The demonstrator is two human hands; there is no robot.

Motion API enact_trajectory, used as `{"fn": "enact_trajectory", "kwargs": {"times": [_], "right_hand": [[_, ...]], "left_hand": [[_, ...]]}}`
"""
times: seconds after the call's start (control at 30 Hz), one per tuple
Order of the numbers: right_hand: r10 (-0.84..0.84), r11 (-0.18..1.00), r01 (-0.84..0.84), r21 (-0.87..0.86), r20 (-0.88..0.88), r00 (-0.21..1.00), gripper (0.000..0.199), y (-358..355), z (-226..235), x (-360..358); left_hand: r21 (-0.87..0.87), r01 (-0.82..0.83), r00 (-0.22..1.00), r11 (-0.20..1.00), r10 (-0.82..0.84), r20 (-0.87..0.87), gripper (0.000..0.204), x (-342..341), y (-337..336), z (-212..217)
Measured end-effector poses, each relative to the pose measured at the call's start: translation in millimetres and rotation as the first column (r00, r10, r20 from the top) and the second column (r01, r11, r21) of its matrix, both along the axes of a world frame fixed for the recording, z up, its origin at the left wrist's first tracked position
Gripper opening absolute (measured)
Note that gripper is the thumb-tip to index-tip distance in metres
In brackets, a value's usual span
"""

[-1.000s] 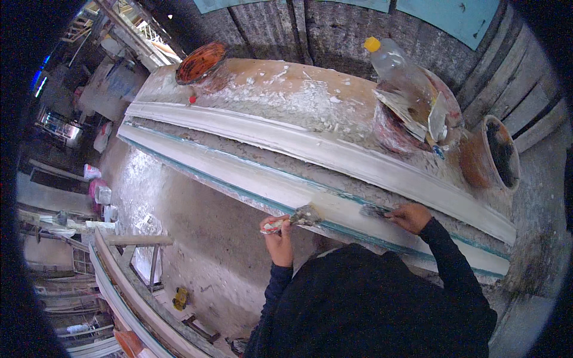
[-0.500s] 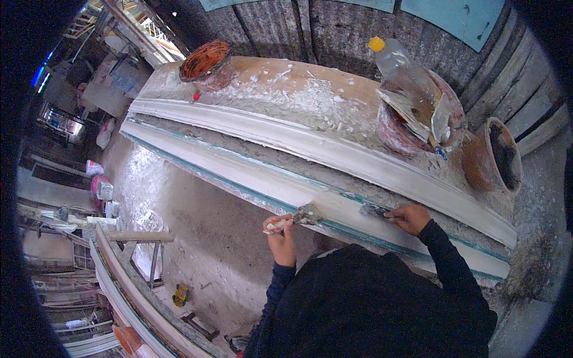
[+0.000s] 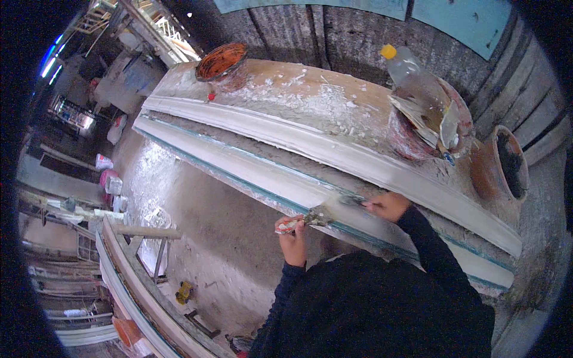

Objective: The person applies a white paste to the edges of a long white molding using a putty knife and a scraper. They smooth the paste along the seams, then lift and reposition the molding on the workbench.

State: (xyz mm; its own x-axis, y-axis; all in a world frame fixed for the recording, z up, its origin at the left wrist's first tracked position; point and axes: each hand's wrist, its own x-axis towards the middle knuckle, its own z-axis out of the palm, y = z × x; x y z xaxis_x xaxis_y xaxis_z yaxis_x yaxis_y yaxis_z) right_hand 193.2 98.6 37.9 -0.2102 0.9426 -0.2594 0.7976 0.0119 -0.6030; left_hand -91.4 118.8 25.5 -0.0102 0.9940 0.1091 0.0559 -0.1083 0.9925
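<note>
Your hands have barely shifted: left hand (image 3: pixel 293 238) grips a scraper (image 3: pixel 304 220), right hand (image 3: pixel 388 206) holds a knife (image 3: pixel 352 200) at the table's (image 3: pixel 310 101) near edge.

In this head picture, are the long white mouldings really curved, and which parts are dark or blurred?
Head view: the fisheye bends the white moulding toward the rim; corners are black; the left background is dim with blue glare; left hand and right hand look slightly soft.
</note>
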Motion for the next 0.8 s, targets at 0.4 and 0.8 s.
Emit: {"fn": "enact_trajectory", "kwargs": {"times": [0.4, 0.8], "right_hand": [[-0.006, 0.997, 0.005, 0.076, 0.012, 1.000, 0.026, 40, 3, -40], [0.001, 0.999, -0.001, 0.036, -0.003, 1.000, 0.027, 36, -9, -35]], "left_hand": [[-0.001, -0.015, 1.000, 1.000, 0.015, -0.004, 0.024, -3, -2, -6], [-0.051, 0.014, 0.998, 0.999, -0.011, 0.055, 0.023, -6, -1, -10]]}}
